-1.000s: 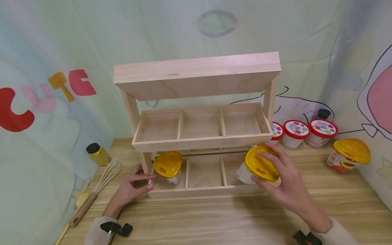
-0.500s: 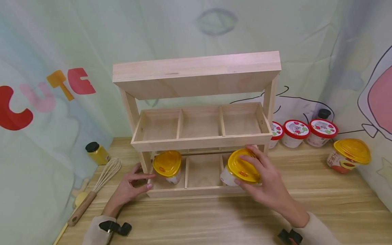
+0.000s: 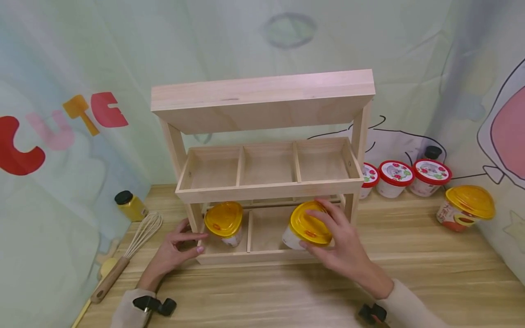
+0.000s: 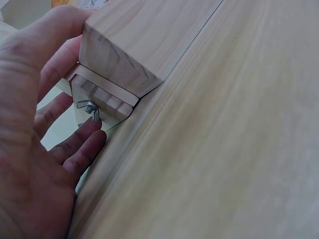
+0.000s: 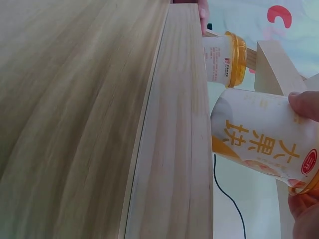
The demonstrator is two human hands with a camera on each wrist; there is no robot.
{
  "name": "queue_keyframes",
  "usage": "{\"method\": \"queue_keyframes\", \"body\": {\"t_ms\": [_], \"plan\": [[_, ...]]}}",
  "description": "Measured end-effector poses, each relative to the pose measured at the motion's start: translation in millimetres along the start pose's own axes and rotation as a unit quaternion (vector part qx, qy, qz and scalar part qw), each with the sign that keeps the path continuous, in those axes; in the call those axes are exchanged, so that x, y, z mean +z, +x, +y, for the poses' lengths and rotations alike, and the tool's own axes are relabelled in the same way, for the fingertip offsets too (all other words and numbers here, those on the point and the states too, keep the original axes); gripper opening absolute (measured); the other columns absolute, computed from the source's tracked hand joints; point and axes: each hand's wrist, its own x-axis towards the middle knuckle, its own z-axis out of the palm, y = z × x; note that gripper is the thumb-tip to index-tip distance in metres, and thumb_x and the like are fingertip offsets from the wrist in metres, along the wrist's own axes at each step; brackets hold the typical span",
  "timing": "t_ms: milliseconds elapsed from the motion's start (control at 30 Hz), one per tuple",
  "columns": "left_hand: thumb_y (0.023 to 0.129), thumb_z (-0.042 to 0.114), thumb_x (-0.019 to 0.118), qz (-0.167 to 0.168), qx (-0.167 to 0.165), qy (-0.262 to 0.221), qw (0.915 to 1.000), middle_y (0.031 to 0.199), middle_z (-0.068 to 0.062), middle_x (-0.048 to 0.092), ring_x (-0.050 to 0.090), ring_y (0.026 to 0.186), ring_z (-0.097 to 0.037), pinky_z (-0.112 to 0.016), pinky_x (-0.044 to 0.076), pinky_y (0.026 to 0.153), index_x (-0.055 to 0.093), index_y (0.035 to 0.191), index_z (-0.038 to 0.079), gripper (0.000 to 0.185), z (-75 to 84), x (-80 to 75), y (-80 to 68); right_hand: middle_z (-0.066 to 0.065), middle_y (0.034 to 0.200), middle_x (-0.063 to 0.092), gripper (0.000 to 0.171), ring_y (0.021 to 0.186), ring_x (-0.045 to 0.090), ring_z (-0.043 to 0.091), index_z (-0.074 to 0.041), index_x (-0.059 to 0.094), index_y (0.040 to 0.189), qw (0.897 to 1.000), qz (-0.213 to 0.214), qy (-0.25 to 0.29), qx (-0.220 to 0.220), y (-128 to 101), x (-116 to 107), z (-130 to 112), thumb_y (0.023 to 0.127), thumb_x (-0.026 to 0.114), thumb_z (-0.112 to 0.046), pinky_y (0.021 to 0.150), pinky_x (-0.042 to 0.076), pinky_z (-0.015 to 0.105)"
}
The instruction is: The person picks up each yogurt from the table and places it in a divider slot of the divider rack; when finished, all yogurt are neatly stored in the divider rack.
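One yellow-lidded cup (image 3: 223, 224) already racked lower left, second cup (image 3: 306, 226) gripped by right hand (image 3: 342, 246) entering wooden rack (image 3: 262, 182); left hand (image 3: 174, 248) spread, bracing it; another yellow-lidded cup (image 3: 465, 208) waiting at right.

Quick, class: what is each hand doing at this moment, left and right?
Left hand: open, fingers resting against the wooden rack.
Right hand: gripping a yellow-lidded cup.

Pale matt wooden rack (image 3: 262, 191); glossy yellow plastic lid (image 3: 309, 223).

Three yellow-lidded cups (image 3: 311, 224), three red-lidded cups (image 3: 431, 175), two black-capped bottles (image 3: 129, 206), one whisk (image 3: 127, 255), one rack (image 3: 262, 132)
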Motion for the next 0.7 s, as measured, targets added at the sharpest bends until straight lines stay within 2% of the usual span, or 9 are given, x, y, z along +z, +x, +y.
{"method": "queue_keyframes", "body": {"t_ms": [100,200,267,367,433,567,700], "plan": [[0.087,0.001,0.086,-0.001,0.003,-0.002,1.0000,0.159,0.006,0.051,0.052,0.135,0.002,-0.017,0.045,0.106,0.083,0.119,0.011,0.034,0.3,-0.3,0.1,0.014,0.161,0.051,0.072,0.144,0.055,0.034,-0.020,0.067,0.138,1.000,0.005,-0.010,-0.007,2,5,1,0.074,0.099,-0.018,0.119,0.046,0.027],[0.087,0.001,0.085,-0.002,0.004,-0.004,1.0000,0.159,0.006,0.051,0.051,0.135,0.002,-0.017,0.045,0.107,0.082,0.120,0.011,0.034,0.9,-0.3,0.1,0.012,0.160,0.052,0.073,0.143,0.056,0.033,-0.021,0.067,0.138,1.000,0.017,-0.016,-0.016,5,11,2,0.073,0.100,-0.017,0.118,0.049,0.033],[0.087,0.001,0.085,-0.003,0.004,-0.006,1.0000,0.160,0.002,0.051,0.051,0.136,0.003,-0.017,0.045,0.107,0.082,0.120,0.010,0.034,1.2,-0.3,-0.1,0.012,0.160,0.053,0.073,0.142,0.057,0.034,-0.020,0.068,0.138,0.999,0.021,-0.015,-0.022,7,15,3,0.072,0.100,-0.016,0.114,0.054,0.042],[0.087,0.000,0.085,-0.003,0.007,-0.004,1.0000,0.160,-0.005,0.051,0.050,0.135,0.003,-0.018,0.045,0.107,0.082,0.120,0.009,0.034,0.7,-0.1,-0.5,0.012,0.159,0.053,0.073,0.141,0.057,0.035,-0.020,0.068,0.137,0.999,0.020,-0.008,-0.024,10,22,1,0.072,0.100,-0.015,0.111,0.056,0.047],[0.088,0.000,0.085,-0.003,0.007,0.000,1.0000,0.160,-0.011,0.051,0.050,0.135,0.005,-0.018,0.044,0.107,0.082,0.120,0.010,0.034,0.3,0.0,-0.7,0.014,0.159,0.053,0.073,0.140,0.058,0.037,-0.019,0.068,0.137,0.999,0.019,-0.004,-0.028,11,26,1,0.072,0.100,-0.015,0.107,0.058,0.057],[0.087,0.002,0.085,0.000,0.007,0.009,0.9999,0.159,-0.015,0.052,0.049,0.134,0.006,-0.018,0.041,0.108,0.083,0.120,0.011,0.034,-0.2,0.5,-0.8,0.017,0.157,0.054,0.072,0.137,0.059,0.038,-0.018,0.067,0.137,0.999,0.013,-0.002,-0.037,16,33,0,0.073,0.100,-0.018,0.106,0.057,0.058],[0.087,0.000,0.085,0.000,0.010,0.003,0.9999,0.159,-0.018,0.051,0.051,0.134,0.005,-0.017,0.044,0.107,0.083,0.119,0.010,0.034,0.5,0.4,-0.7,0.018,0.155,0.055,0.070,0.135,0.062,0.038,-0.019,0.065,0.139,0.999,-0.010,-0.017,-0.041,21,40,1,0.078,0.097,-0.025,0.104,0.059,0.056]]}}
